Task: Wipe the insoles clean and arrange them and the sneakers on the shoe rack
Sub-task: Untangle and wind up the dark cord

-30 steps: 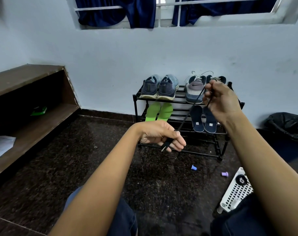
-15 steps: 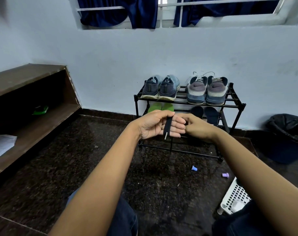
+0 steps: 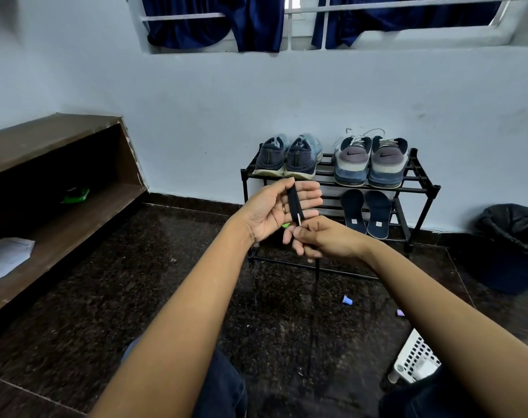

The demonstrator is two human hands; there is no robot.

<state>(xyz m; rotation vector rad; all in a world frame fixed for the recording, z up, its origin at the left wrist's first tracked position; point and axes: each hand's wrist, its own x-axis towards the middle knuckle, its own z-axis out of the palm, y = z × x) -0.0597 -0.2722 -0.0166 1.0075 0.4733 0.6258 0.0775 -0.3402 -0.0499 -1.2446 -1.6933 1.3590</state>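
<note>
- Black lace (image 3: 294, 203) is laid across the straight fingers of the left hand (image 3: 271, 212), which is held palm up and spread, not curled round anything.
- Its pale tip is seen at the lower edge of those fingers, just above the right hand (image 3: 326, 241).
- The lace is pinched by the curled fingers of the right hand, and a loose length hangs from below that grip toward the dark floor.
- The two hands are held close together, nearly touching.
- Beyond the grip, against the wall, the black shoe rack (image 3: 422, 188) is seen.
- On its top tier, up and behind the hands, a dark blue pair of sneakers (image 3: 287, 159) is set with heels outward; a grey pair of sneakers (image 3: 371, 161) is set beside it, up and to the right of the grip.
- On the tier below, just right of the grip, two dark blue insoles (image 3: 365, 212) are stood leaning.
- A sliver of green insole (image 3: 285, 225) is glimpsed between the hands; the rest is hidden.
- Below and right of the grip, a small blue cap (image 3: 347, 300) and a purple cap (image 3: 400, 312) lie on the floor, with a white basket (image 3: 416, 357) nearer the person.
- Far left of the grip, a wooden shelf (image 3: 75, 212) is seen; far right, a black bag (image 3: 513, 227).
</note>
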